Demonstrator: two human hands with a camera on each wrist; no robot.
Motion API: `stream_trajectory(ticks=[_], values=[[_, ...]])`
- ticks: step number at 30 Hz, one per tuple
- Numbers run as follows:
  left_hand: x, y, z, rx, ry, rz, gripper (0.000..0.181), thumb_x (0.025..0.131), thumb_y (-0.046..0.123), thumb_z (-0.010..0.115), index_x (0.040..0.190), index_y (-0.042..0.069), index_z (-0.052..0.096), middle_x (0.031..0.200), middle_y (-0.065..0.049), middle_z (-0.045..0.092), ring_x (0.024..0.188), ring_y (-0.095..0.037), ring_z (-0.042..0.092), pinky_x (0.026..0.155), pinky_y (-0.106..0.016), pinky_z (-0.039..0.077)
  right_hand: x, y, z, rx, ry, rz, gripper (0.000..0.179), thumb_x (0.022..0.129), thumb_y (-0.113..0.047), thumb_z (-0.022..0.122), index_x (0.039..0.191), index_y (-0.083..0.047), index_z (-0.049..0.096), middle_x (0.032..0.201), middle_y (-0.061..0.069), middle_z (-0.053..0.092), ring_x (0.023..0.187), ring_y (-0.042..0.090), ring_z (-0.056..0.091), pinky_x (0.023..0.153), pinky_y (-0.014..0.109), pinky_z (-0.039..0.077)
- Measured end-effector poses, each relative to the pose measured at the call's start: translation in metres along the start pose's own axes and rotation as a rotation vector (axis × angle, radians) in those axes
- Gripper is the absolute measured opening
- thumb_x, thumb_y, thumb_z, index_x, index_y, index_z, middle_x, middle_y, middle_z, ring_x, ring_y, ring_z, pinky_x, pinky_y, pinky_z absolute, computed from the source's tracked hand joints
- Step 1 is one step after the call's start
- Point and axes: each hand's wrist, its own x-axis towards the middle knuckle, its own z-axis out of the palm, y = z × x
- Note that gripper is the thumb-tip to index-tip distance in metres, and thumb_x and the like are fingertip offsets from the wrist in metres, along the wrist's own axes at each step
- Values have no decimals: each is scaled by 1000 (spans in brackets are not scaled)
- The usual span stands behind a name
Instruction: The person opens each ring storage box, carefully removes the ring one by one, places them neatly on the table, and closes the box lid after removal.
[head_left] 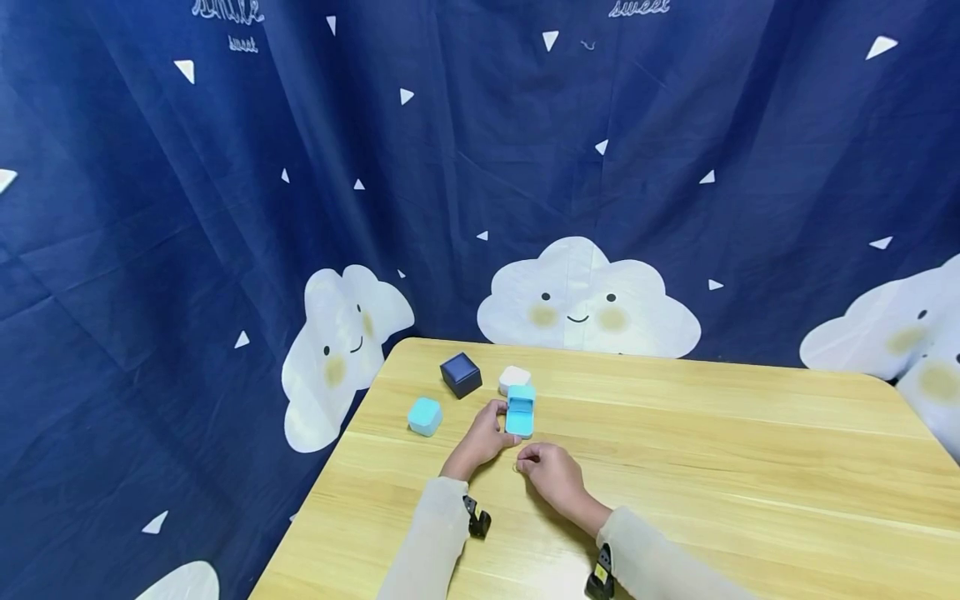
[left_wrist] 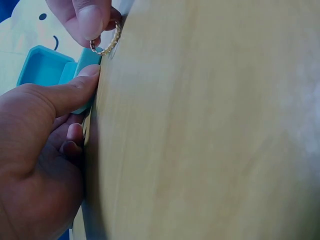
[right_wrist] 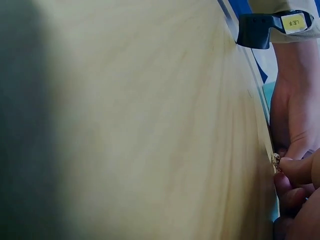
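An open turquoise ring box (head_left: 521, 421) stands on the table, its lid tipped back and its inside facing up. My left hand (head_left: 480, 439) holds the box from the left, thumb along the front edge and fingers at its side. Just in front of the box, my right hand (head_left: 553, 475) pinches a gold ring (left_wrist: 105, 51) between thumb and fingers. In the left wrist view the ring hangs below those fingertips, near the box's corner, and its band looks braided or patterned. The right wrist view shows the ring mostly covered by the fingers.
Behind the open box is a small white box (head_left: 514, 378). A dark blue box (head_left: 461, 375) and a closed light-blue box (head_left: 425, 416) stand to the left. The wooden table (head_left: 712, 450) reaches back to a navy curtain (head_left: 525, 167) with clouds.
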Motion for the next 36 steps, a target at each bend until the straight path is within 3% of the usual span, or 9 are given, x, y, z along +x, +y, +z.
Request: stream_trajectory(ticks=[12, 24, 31, 36], values=[[0, 0, 0, 2, 1, 5, 55, 85, 8, 80, 130, 2, 51, 128, -14, 56, 93, -20, 46, 81, -33, 40, 3, 0, -3, 63, 11, 34, 8, 89, -17, 76, 86, -10, 76, 87, -2, 75, 83, 15, 68, 76, 38, 56], [-1, -5, 0, -12, 2, 9, 57, 84, 8, 80, 132, 2, 50, 129, -14, 56, 95, -20, 47, 81, -33, 42, 11, 1, -8, 225, 5, 86, 21, 93, -17, 72, 108, -3, 72, 86, 0, 67, 79, 11, 58, 71, 24, 51], [-2, -4, -1, -16, -3, 10, 57, 85, 10, 80, 133, 1, 50, 129, -14, 56, 95, -20, 47, 79, -32, 42, 19, 3, -15, 337, 22, 155, 35, 94, -24, 71, 119, 0, 68, 96, 8, 69, 57, 15, 56, 51, 25, 48], [0, -5, 0, -18, -10, -4, 57, 85, 9, 80, 134, 2, 51, 128, -13, 57, 94, -21, 47, 78, -32, 41, 32, 3, -25, 394, 45, 190, 41, 97, -31, 67, 125, -2, 65, 109, 14, 66, 54, 22, 56, 47, 28, 47]])
